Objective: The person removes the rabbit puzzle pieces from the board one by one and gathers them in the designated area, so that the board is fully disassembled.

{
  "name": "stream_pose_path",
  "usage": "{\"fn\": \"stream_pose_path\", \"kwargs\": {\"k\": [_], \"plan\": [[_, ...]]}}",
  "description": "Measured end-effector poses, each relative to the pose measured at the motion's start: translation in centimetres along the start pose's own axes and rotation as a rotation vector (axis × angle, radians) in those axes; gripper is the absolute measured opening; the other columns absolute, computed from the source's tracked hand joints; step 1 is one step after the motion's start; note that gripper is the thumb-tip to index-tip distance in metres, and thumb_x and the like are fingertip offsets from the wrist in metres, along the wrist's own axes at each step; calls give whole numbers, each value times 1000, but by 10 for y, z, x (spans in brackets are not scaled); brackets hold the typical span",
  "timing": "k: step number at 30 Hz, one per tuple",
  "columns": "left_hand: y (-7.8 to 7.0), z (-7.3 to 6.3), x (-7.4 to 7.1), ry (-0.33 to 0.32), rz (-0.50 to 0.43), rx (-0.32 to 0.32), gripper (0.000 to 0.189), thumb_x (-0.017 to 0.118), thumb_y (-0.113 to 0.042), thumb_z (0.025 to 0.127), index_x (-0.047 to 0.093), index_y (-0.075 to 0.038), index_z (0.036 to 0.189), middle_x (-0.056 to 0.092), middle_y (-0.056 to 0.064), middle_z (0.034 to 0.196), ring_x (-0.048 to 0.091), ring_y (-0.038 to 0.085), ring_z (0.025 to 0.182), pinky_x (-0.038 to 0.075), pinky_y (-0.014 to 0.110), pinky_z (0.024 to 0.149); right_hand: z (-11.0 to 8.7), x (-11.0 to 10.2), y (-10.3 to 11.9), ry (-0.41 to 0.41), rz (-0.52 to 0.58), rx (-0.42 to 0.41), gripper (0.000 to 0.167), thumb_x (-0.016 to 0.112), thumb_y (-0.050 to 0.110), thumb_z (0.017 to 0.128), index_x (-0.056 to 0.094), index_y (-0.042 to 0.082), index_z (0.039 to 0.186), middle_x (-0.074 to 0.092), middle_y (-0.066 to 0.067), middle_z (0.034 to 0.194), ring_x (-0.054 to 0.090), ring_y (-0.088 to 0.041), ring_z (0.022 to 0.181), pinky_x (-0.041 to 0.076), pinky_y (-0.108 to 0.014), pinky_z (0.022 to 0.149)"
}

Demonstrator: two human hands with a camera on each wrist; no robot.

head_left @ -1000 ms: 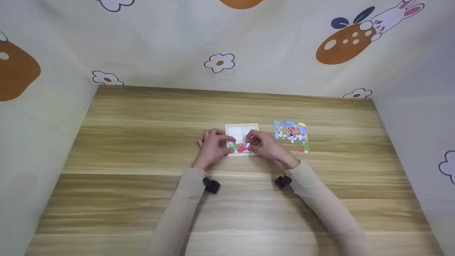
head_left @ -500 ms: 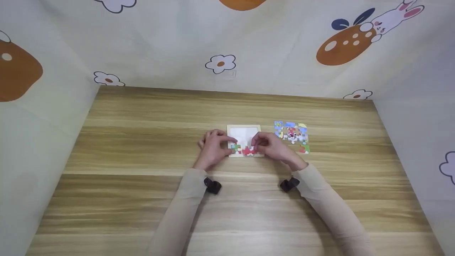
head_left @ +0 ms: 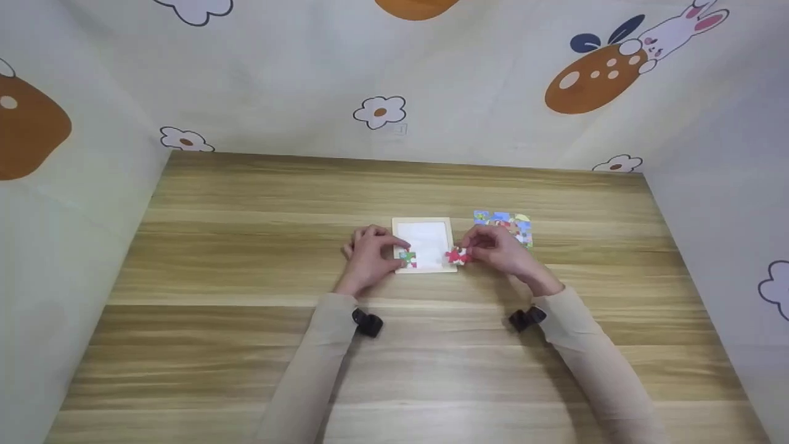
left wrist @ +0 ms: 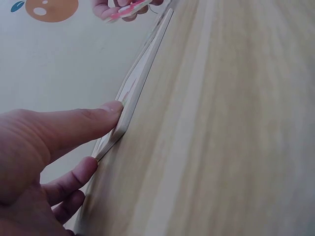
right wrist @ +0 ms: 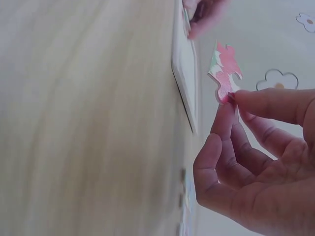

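A puzzle tray with a pale wooden rim and white inside lies on the table. My left hand grips its left side; the thumb presses down near the front corner and other fingers lie along the edge. A green, red and white puzzle piece sits in the tray's front left corner, beside those fingertips. Above the tray's right rim, my right hand pinches a red, white and green jigsaw piece between thumb and finger, held up off the table.
Joined colourful puzzle pieces lie right of the tray, partly covered by my right hand. The wooden table meets a patterned cloth wall at the back and sides. A small black camera is on each wrist.
My right hand has slid the red jigsaw piece away from the corner piece and lifted it out, moving right past the tray's rim. My left hand has stayed at the tray's left side.
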State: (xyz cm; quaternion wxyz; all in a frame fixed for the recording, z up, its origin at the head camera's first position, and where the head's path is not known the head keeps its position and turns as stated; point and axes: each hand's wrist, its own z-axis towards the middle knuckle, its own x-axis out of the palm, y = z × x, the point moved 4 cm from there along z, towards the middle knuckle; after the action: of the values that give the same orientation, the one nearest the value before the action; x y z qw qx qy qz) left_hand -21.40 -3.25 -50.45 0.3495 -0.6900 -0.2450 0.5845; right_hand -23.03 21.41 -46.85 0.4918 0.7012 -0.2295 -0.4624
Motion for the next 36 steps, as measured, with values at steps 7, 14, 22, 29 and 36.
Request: {"fn": "stream_pose_path", "kwargs": {"k": [7,14,22,29,36], "plan": [[-1,0,-1,2,2,-3,30,81,-23,76,74,-25,105,51,6,129,29,32,126,13,54,97,-11,-22,-4,-53,2,3,10,58,-11,87,61,-12,97,63,-18,90,60,-19,82,49,-22,73],[-1,-1,-1,-1,-3,8,29,81,-22,76,74,-25,105,51,7,129,29,32,126,12,54,97,-19,-38,-2,-84,-69,30,9,59,-11,86,61,-11,95,62,-18,91,59,-24,85,48,-21,74],[-1,-1,0,-10,-4,7,29,81,-23,76,74,-25,104,51,7,129,30,32,125,13,54,97,-25,-52,-14,-112,-184,73,13,55,-14,85,59,-13,98,62,-24,92,60,-34,87,48,-19,69],[-1,-1,0,-6,4,-7,29,81,-23,76,74,-26,104,51,6,129,29,32,126,11,54,98,-30,-60,-25,-113,-193,95,9,57,-12,87,61,-9,93,63,-19,87,61,-26,67,52,-28,54],[-1,-1,0,-4,5,-10,29,81,-24,76,74,-26,104,51,5,128,30,31,125,10,54,99,-31,-63,-33,-113,-231,142,9,57,-12,86,62,-10,94,63,-18,84,61,-23,69,53,-28,57]]}}
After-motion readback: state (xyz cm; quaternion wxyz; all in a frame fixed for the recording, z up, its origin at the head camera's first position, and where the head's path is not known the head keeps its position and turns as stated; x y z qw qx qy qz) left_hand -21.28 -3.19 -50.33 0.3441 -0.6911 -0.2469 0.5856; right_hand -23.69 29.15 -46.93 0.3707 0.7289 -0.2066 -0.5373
